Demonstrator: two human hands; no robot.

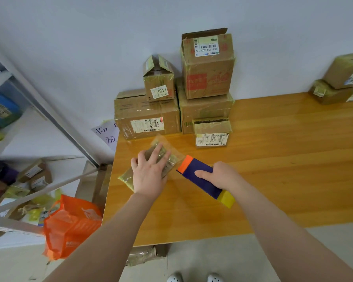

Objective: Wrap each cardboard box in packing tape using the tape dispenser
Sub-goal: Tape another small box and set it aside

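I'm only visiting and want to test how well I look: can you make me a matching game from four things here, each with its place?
Things
1. tape dispenser
2. small flat box
3. box labelled 2911
4. orange bag

Places
A. on the floor, left of the table
B. under the left hand
C. on top of a wider box
D. in the right hand

Pairs: 1-D, 2-B, 3-C, 4-A
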